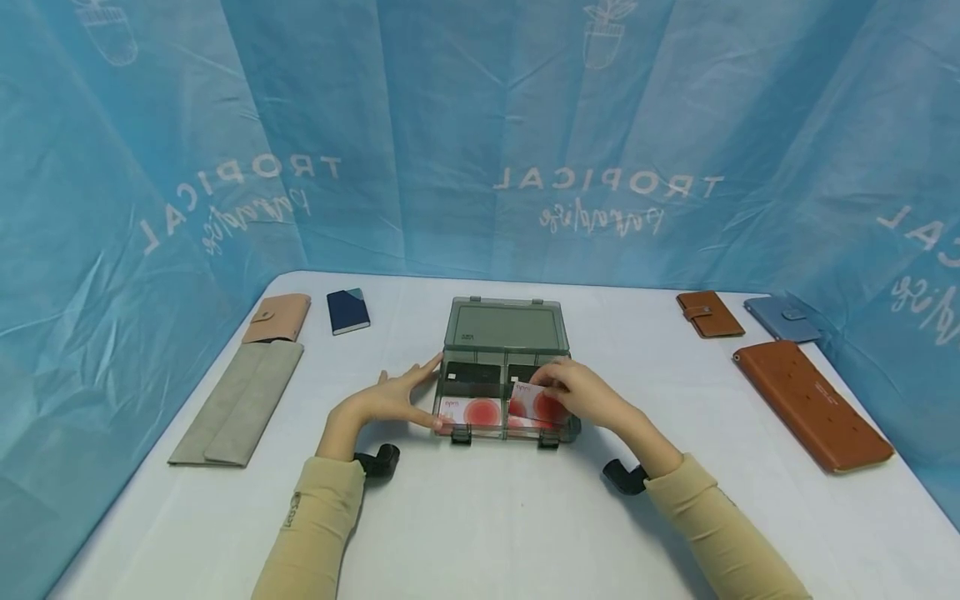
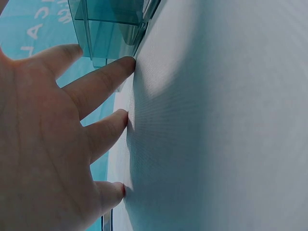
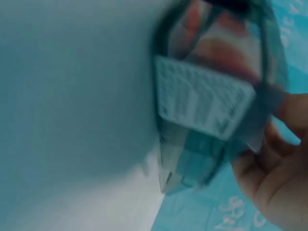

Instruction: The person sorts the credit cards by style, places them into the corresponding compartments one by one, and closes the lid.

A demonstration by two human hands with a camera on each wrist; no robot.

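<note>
A translucent green plastic box (image 1: 504,430) lies on the table with its lid (image 1: 512,325) raised at the back. Dark cards (image 1: 472,374) lie in its back compartments, and a red-and-white card (image 1: 480,412) is in the front left one. My right hand (image 1: 588,392) pinches another red-and-white card (image 1: 536,402), tilted over the front right compartment. In the right wrist view, a printed label (image 3: 204,98) shows on the box side, blurred. Straight and spread, the fingers of my left hand (image 1: 386,400) touch the box's left side; in the left wrist view, some fingertips rest on the tabletop.
On the left lie a beige card holder (image 1: 277,317), a grey sleeve (image 1: 236,404) and a navy passport-like booklet (image 1: 348,312). A small brown wallet (image 1: 710,314), a blue wallet (image 1: 782,318) and a long brown wallet (image 1: 813,406) lie on the right. Blue curtain (image 1: 480,125) surrounds the white table.
</note>
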